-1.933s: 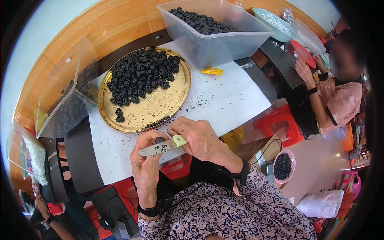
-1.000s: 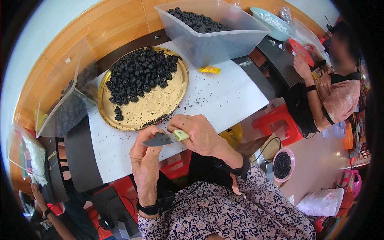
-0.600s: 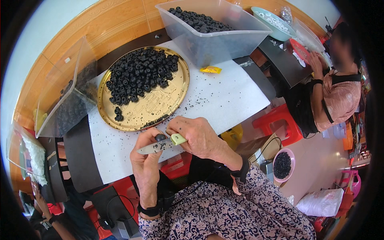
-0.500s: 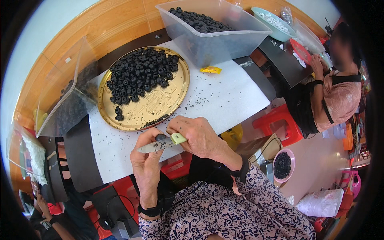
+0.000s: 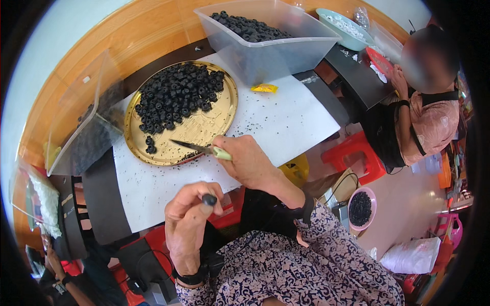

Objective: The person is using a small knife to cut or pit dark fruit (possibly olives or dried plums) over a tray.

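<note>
My left hand (image 5: 189, 217), in front of the table's near edge, pinches a small black rubber-looking piece (image 5: 209, 199) between thumb and fingers. In my right hand (image 5: 250, 160) is a knife (image 5: 220, 153) with a pale green handle; its blade points left over the near part of the gold tray (image 5: 204, 127). Many small black ring-like pieces (image 5: 176, 97) are heaped on the tray's far side. Dark crumbs lie along its near rim and on the white sheet (image 5: 286, 117) below it.
A clear bin (image 5: 270, 56) of black pieces stands behind the tray, another clear bin (image 5: 76, 137) to its left. A yellow wrapper (image 5: 264, 88) lies on the sheet. At right are a seated co-worker (image 5: 434, 117), a red stool (image 5: 357, 158) and a pink basin (image 5: 375, 211) on the floor.
My hands have parted. The right hand has carried the knife up over the tray, away from the black piece; the left has drawn back toward me, still pinching that piece.
</note>
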